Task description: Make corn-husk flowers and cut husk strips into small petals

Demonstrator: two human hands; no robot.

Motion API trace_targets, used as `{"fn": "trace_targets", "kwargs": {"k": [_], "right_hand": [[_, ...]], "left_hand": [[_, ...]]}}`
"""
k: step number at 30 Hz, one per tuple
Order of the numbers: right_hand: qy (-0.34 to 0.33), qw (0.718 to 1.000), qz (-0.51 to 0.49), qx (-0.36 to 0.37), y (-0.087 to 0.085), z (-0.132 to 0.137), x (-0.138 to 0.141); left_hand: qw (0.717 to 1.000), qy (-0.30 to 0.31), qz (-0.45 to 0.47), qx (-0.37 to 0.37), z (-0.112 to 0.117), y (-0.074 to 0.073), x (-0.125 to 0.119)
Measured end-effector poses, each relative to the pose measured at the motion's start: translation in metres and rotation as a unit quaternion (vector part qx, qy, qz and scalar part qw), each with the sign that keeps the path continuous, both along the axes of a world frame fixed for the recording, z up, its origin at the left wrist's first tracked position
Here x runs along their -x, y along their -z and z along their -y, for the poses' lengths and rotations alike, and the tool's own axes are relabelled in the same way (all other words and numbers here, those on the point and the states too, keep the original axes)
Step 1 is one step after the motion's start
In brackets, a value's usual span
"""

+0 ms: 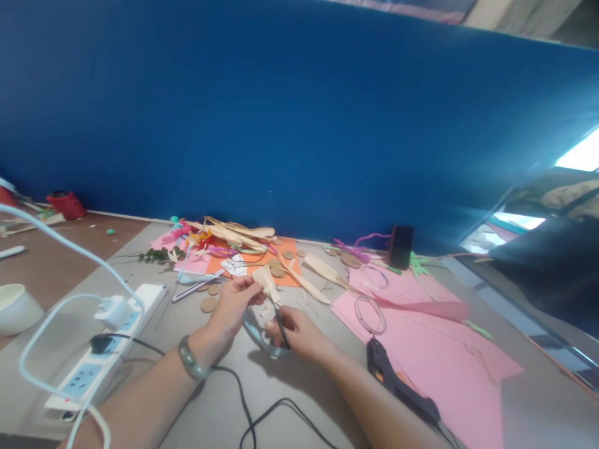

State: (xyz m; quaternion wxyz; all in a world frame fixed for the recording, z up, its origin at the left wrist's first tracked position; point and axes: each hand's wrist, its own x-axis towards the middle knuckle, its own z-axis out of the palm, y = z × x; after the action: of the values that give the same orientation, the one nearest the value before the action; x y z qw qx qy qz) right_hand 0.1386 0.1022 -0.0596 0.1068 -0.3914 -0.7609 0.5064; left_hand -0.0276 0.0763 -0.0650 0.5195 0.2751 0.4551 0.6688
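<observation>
My left hand [236, 304], a green bangle on its wrist, pinches a pale, cream-coloured strip [266, 282] that looks like dried husk. Close by on its right, my right hand [299, 333] is closed around dark-handled scissors [281, 327], their blades pointing up at the strip's lower end. Whether the blades are open or closed on it I cannot tell. Below both hands shows the light-blue curved edge [262, 342] of something mostly covered by them. Small pale scraps lie between the hands.
A white power strip [84, 374] with plugs and cables lies left. More husk strips [238, 234] are piled on orange paper [292, 249] behind. On the right are a black glue gun [397, 386], pink paper [449, 374], a clear ring [369, 315] and an upright phone [401, 247].
</observation>
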Motion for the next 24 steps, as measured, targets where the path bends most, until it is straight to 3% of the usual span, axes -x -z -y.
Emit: {"fn": "trace_targets", "kwargs": {"k": [12, 24], "right_hand": [[-0.004, 0.999, -0.032, 0.035, -0.005, 0.002, 0.002], [0.019, 0.996, -0.072, 0.053, 0.005, 0.000, 0.002]], "left_hand": [[0.999, -0.010, -0.031, 0.014, 0.000, -0.004, -0.001], [0.999, -0.004, 0.001, 0.033, -0.002, -0.001, 0.003]]}}
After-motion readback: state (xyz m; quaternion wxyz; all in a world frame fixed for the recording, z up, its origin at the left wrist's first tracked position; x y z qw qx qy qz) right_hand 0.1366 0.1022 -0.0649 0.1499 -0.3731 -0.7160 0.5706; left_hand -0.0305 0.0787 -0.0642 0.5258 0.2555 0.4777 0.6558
